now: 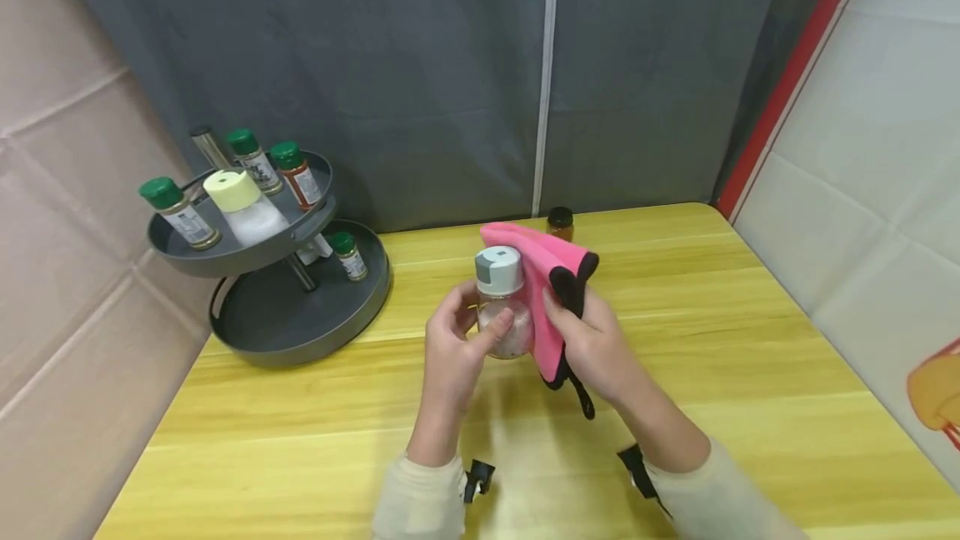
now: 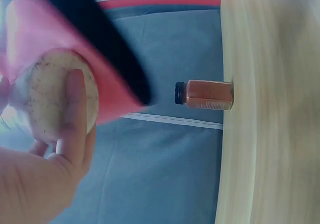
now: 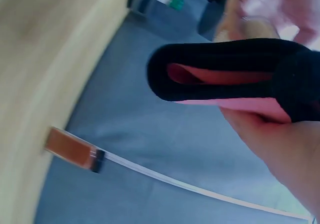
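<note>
My left hand [image 1: 459, 344] grips a clear shaker jar [image 1: 510, 327] with a pale grey-white cap, holding it upright above the table. White grains fill its lower part, and in the left wrist view the jar's speckled bottom [image 2: 60, 93] shows with fingers around it. A folded pink cloth [image 1: 536, 273] with black edging is held in my right hand [image 1: 596, 340], its thumb pressed on the near side. The cloth lies against the jar's right side. From the right wrist view, the black-edged fold [image 3: 225, 71] hides most of the jar.
Behind the cloth stands a spice bottle [image 2: 209, 94] with a black cap and reddish-brown contents. At the left, a two-tier grey rack [image 1: 300, 340] carries several green-capped spice jars and a yellow-capped shaker [image 1: 251, 211]. A grey curtain [image 1: 420, 90] hangs along the table's back edge.
</note>
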Tool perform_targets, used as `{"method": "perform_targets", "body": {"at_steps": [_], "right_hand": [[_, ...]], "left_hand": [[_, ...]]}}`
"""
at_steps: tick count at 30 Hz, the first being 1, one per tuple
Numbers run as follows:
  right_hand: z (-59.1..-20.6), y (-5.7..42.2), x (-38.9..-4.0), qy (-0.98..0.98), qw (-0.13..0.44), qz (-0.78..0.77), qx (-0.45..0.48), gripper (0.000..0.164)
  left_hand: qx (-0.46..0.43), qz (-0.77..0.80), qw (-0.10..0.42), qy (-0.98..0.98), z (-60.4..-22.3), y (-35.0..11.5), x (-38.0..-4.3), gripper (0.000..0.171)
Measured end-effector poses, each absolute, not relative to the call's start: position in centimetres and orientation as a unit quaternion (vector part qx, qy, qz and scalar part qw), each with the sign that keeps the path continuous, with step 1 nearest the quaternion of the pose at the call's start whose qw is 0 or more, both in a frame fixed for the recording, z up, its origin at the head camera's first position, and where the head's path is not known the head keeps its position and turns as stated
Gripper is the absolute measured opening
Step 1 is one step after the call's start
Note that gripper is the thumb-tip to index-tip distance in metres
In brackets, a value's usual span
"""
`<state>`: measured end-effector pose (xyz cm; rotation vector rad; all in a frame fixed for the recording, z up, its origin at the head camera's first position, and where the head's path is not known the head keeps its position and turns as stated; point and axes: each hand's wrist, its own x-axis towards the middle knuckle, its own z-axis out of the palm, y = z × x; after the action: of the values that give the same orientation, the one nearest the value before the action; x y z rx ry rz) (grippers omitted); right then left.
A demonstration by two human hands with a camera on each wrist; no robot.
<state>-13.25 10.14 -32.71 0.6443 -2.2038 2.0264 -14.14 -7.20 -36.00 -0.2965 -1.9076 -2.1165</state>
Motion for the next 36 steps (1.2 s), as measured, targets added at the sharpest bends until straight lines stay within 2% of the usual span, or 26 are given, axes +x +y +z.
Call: {"method": "perform_targets", "body": {"at_steps": [4,9,13,17,29,32,36], "right_hand": [[-31.4,9.9,-12.8,-0.706,0.104,0.667,0.213,0.041],[-31.7,9.3,-12.5,-0.708,0.129,0.655,0.231,0.044],[-32.8,9.0,-12.4,-0.738,0.111,0.627,0.223,0.040],[-33.6,9.0,-12.4,-0.762,0.073,0.611,0.201,0.023],[-35.2,10.3,-12.9,-0.773,-0.070,0.607,0.172,0.031],[-34.9,10.4,-12.9,-0.770,-0.069,0.613,0.164,0.035],[-34.1,10.1,-12.8,-0.774,-0.036,0.614,0.146,0.036]], "left_hand": [[-0.139,-0.730,0.139,-0.655,-36.1,-7.0,-14.0,0.043],[-0.148,-0.723,0.146,-0.658,-36.1,-6.9,-13.9,0.042],[-0.145,-0.724,0.156,-0.657,-36.0,-7.0,-13.9,0.043],[-0.138,-0.731,0.163,-0.648,-35.9,-7.3,-14.0,0.043],[-0.132,-0.744,0.149,-0.638,-35.5,-7.9,-14.1,0.045],[-0.134,-0.743,0.138,-0.641,-35.4,-7.6,-14.1,0.047],[-0.125,-0.720,0.146,-0.666,-35.5,-7.1,-14.3,0.048]]}}
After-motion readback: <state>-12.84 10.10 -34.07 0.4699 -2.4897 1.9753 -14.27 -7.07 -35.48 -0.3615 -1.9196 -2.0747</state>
